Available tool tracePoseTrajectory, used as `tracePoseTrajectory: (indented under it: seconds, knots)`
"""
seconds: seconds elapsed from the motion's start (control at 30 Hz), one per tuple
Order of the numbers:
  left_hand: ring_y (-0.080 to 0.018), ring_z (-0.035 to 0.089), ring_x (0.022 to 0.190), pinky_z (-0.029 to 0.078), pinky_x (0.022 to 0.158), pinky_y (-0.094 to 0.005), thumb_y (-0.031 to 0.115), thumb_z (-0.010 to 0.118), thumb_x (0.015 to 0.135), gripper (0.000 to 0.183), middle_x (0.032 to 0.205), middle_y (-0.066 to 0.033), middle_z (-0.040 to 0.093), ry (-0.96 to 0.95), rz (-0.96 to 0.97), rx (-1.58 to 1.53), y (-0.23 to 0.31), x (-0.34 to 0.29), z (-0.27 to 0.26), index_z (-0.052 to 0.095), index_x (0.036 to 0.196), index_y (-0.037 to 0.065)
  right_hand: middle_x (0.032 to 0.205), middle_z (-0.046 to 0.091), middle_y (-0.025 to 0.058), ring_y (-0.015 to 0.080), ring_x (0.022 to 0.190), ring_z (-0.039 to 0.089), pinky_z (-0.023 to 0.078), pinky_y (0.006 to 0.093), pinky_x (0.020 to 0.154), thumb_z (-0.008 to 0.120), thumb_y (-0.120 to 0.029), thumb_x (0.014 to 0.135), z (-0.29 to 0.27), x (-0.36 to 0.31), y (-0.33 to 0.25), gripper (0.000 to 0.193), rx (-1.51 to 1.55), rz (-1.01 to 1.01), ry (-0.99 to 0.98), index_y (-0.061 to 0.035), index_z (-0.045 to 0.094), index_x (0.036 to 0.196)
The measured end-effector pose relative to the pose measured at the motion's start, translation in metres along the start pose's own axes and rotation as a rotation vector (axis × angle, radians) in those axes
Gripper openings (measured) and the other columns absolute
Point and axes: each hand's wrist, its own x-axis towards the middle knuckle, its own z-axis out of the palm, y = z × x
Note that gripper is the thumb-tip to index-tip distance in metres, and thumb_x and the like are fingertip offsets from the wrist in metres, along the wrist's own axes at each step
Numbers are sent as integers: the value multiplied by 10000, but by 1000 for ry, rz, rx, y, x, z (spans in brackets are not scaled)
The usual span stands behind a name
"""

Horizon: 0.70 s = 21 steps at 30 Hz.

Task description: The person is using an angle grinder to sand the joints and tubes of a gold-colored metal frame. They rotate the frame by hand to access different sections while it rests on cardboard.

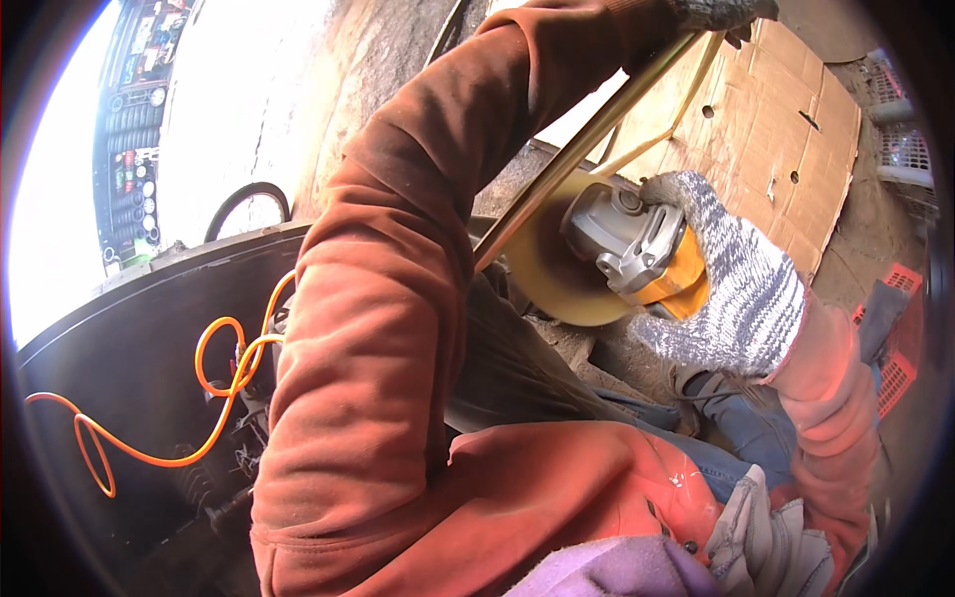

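Observation:
My right hand [731,284], in a grey-and-white knit glove, is wrapped round an angle grinder [637,234] with a grey metal head and a yellow body. Its wide disc [587,298] shows as a smooth yellowish blur, perhaps spinning. At the top edge my left hand [724,12], in a dark grey glove and partly cut off, closes on a long brass-coloured metal bar [587,139]. The bar slants down past the disc to behind my left sleeve; whether they touch I cannot tell. A second thin length [696,90] bends away below that hand.
Flattened cardboard [786,129] lies on the ground at the upper right. Red plastic crates [897,373] stand at the far right. An orange coiled hose [149,458] runs across a dark panel [90,338] at left. Behind the panel is a tyre [249,204].

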Motion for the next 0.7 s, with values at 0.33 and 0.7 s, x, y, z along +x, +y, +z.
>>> tracePoseTrajectory:
  seconds: [0.33,0.7]
  knots:
    - [-228,632,533,566,467,-369,129,696,832,203,678,-116,608,-11,7,-3,2,0,4,577,901,-21,1253,615,165,287,1166,610,462,387,1015,787,-131,753,7,-2,16,724,31,-19,-34,-37,404,1361]
    - [-219,624,527,562,474,-365,128,692,831,187,665,-104,605,6,-29,-1,6,-2,3,586,897,-12,1264,611,107,243,1190,585,394,390,1081,685,-203,858,12,1,21,472,-107,-110,-125,-59,514,1273]
